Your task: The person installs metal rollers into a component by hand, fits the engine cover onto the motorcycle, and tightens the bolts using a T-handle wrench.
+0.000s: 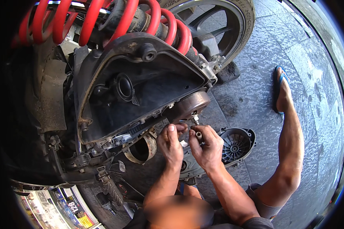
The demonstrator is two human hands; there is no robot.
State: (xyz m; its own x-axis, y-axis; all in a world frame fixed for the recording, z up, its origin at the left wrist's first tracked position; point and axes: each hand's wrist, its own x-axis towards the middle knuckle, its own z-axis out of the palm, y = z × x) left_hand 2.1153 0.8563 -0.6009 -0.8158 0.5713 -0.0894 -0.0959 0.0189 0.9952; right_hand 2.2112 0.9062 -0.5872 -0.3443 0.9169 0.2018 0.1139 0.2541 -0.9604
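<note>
My left hand (172, 142) is closed just below the round metal clutch bell (188, 105); what its curled fingers hold, if anything, is unclear. Beside it, my right hand (205, 147) grips a small cylindrical piece (198, 136) between thumb and fingers, just under the nut (196, 119) on the bell's face. The bell sits at the lower right end of a black open housing (137, 91). Below my hands lies a cast cover with a finned round interior (235, 147), partly hidden by my right arm.
Red coil springs (126, 21) and a black wheel (242, 30) are above. A dark plastic panel (49, 95) is at left, a metal ring part (139, 156) below the housing. My leg in a blue sandal (288, 137) stretches over grey floor tiles at right. A printed display (57, 206) is lower left.
</note>
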